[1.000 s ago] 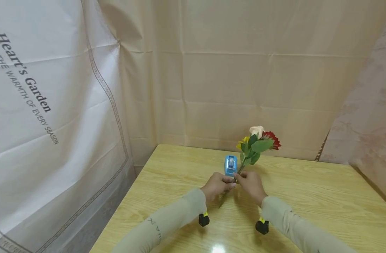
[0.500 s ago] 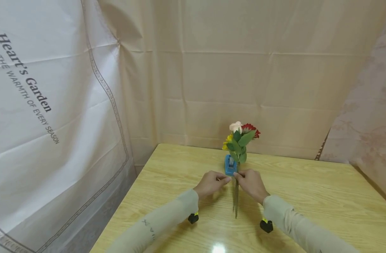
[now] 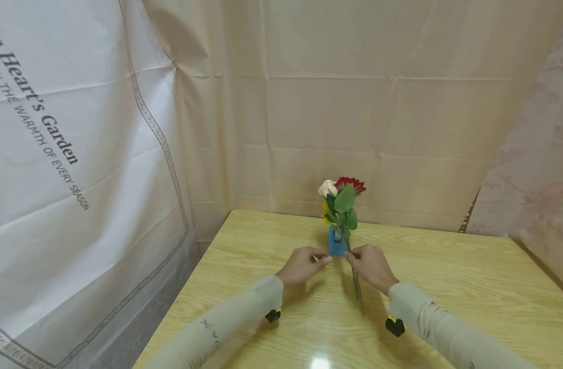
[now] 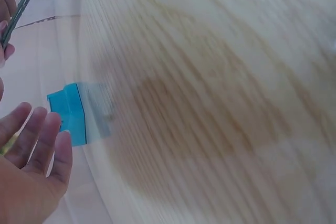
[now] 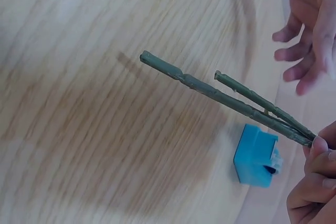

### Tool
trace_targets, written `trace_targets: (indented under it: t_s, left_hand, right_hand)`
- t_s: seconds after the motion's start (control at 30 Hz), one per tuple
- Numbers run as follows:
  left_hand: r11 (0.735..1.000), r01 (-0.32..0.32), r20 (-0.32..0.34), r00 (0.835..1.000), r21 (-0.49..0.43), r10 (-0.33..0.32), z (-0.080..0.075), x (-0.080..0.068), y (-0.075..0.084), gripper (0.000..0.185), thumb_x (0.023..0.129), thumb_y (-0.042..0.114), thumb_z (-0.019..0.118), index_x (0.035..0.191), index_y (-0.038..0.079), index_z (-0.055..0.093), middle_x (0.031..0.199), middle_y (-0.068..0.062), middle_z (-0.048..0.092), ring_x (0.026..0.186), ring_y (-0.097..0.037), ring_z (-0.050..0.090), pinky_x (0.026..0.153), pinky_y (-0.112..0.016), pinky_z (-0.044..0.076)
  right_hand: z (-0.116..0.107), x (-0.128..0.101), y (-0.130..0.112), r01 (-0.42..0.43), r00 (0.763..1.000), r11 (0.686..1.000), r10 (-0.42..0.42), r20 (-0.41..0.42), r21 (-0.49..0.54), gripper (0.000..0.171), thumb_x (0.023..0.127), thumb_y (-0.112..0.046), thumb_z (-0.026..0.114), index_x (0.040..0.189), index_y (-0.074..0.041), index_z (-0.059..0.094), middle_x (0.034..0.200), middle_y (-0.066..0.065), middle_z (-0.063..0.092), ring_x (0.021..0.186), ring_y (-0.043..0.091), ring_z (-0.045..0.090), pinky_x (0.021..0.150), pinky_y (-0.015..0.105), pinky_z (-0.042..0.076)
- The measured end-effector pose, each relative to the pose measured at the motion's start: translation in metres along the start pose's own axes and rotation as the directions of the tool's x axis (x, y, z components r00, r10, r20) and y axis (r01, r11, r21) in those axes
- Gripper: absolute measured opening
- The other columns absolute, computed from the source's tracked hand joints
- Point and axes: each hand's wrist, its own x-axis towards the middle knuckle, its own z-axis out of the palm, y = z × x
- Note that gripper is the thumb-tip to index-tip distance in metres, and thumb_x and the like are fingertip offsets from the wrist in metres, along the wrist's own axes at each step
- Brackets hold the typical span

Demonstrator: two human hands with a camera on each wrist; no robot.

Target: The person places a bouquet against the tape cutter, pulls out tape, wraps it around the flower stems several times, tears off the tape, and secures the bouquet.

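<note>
Right hand [image 3: 371, 266] pinches a small bunch of artificial flowers [image 3: 340, 202] by its thin green stems [image 5: 226, 95], fingers curled round them just below the leaves; the bunch stands nearly upright above the light wooden table [image 3: 447, 287], heads up (one pale pink, one red, one yellow partly hidden behind green leaves), cut stem ends pointing down toward the person and clear of the tabletop. Right wrist view: at least two stems side by side, of unequal length, fingertips [image 5: 320, 148] closed on them at the frame's lower right. Left hand [image 3: 304, 265] holds nothing visible; fingers relaxed and fairly straight, spread slightly in the left wrist view [image 4: 31, 156], tips directed toward the stems and near the right hand, not touching it as far as the head view shows. Small blue plastic tape dispenser [image 3: 336, 245] sits on the table just beyond both hands, directly behind the stems, close to the left fingertips; contact with them cannot be determined. Both forearms in beige sleeves [image 3: 235, 323], a black wrist camera under each. Cream cloth backdrop [image 3: 355, 102] hangs behind the table; white printed sheet [image 3: 55, 154] with dark lettering on the left.
</note>
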Motion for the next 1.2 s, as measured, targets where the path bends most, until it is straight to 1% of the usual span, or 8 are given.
trace_targets:
  t_s: [0.13, 0.23, 0.37, 0.57, 0.73, 0.87, 1.03, 1.2]
  left_hand:
    - [1.000, -0.012, 0.005, 1.000, 0.003, 0.012, -0.001, 0.001, -0.004, 0.043, 0.104, 0.046, 0.059, 0.128, 0.012, 0.073, 0.115, 0.005, 0.070, 0.090, -0.006, 0.062, 0.077, -0.025, 0.053]
    - [1.000, -0.008, 0.015, 1.000, -0.019, 0.008, -0.001, 0.003, -0.006, 0.050, 0.103, 0.048, 0.060, 0.133, 0.009, 0.069, 0.119, 0.003, 0.069, 0.094, -0.008, 0.063, 0.078, -0.026, 0.054]
    - [1.000, -0.011, 0.038, 0.999, -0.028, 0.012, -0.001, 0.002, -0.005, 0.054, 0.103, 0.050, 0.060, 0.137, 0.008, 0.066, 0.125, 0.001, 0.068, 0.098, -0.008, 0.062, 0.079, -0.026, 0.054]
    - [0.998, -0.064, 0.057, 0.996, -0.012, 0.065, 0.002, 0.001, -0.001, 0.051, 0.104, 0.047, 0.059, 0.139, 0.010, 0.064, 0.134, 0.000, 0.066, 0.103, -0.008, 0.061, 0.083, -0.026, 0.053]
    - [0.996, -0.094, 0.069, 0.993, -0.015, 0.094, 0.008, 0.002, 0.002, 0.050, 0.105, 0.045, 0.059, 0.138, 0.008, 0.064, 0.134, 0.000, 0.066, 0.103, -0.007, 0.060, 0.083, -0.026, 0.052]
    - [0.994, -0.108, 0.066, 0.992, 0.003, 0.107, 0.011, 0.003, 0.003, 0.043, 0.106, 0.037, 0.060, 0.135, 0.005, 0.067, 0.130, -0.002, 0.068, 0.100, -0.006, 0.060, 0.083, -0.025, 0.052]
    - [0.993, -0.098, -0.002, 0.995, 0.067, 0.098, 0.012, 0.010, 0.000, 0.029, 0.105, 0.022, 0.063, 0.124, 0.002, 0.073, 0.119, -0.006, 0.072, 0.094, -0.008, 0.061, 0.081, -0.024, 0.052]
    - [0.996, 0.003, -0.118, 0.993, 0.090, 0.007, 0.012, 0.021, -0.007, 0.021, 0.101, 0.013, 0.068, 0.114, 0.000, 0.076, 0.107, -0.007, 0.075, 0.090, -0.012, 0.066, 0.078, -0.027, 0.056]
  right_hand:
    - [-0.005, 0.000, 0.007, -0.001, 1.000, 1.000, 0.001, -0.004, -0.030, 0.043, 0.103, -0.015, 0.061, 0.060, -0.010, 0.061, 0.046, -0.008, 0.035, 0.041, 0.008, 0.027, 0.042, 0.021, 0.023]
    - [-0.010, -0.002, 0.012, 0.007, 1.000, 0.999, -0.007, -0.007, -0.049, 0.049, 0.103, -0.013, 0.061, 0.055, -0.013, 0.052, 0.045, -0.008, 0.035, 0.041, 0.008, 0.027, 0.042, 0.021, 0.024]
    - [-0.017, -0.004, 0.018, 0.008, 1.000, 0.998, -0.008, -0.007, -0.059, 0.049, 0.103, -0.014, 0.060, 0.055, -0.012, 0.053, 0.045, -0.008, 0.035, 0.041, 0.008, 0.028, 0.042, 0.021, 0.025]
    - [-0.026, -0.006, 0.025, 0.001, 1.000, 0.998, -0.001, -0.010, -0.071, 0.047, 0.103, -0.016, 0.058, 0.056, -0.013, 0.056, 0.045, -0.009, 0.034, 0.039, 0.007, 0.028, 0.042, 0.021, 0.025]
    - [-0.033, -0.009, 0.031, -0.007, 1.000, 0.997, 0.004, -0.028, -0.079, 0.046, 0.103, -0.016, 0.059, 0.057, -0.012, 0.057, 0.045, -0.009, 0.035, 0.040, 0.008, 0.028, 0.042, 0.022, 0.025]
    - [-0.037, -0.012, 0.038, -0.004, 0.999, 0.996, 0.001, -0.036, -0.086, 0.051, 0.103, -0.015, 0.058, 0.053, -0.015, 0.048, 0.045, -0.009, 0.034, 0.040, 0.008, 0.028, 0.042, 0.021, 0.025]
    - [-0.043, -0.014, 0.047, -0.012, 0.999, 0.994, 0.008, -0.045, -0.106, 0.052, 0.102, -0.014, 0.058, 0.053, -0.017, 0.042, 0.045, -0.009, 0.032, 0.040, 0.008, 0.027, 0.041, 0.020, 0.024]
    - [-0.049, -0.016, 0.053, -0.030, 0.998, 0.992, 0.023, -0.062, -0.121, 0.051, 0.101, -0.015, 0.057, 0.053, -0.017, 0.041, 0.046, -0.009, 0.032, 0.042, 0.009, 0.027, 0.042, 0.021, 0.024]
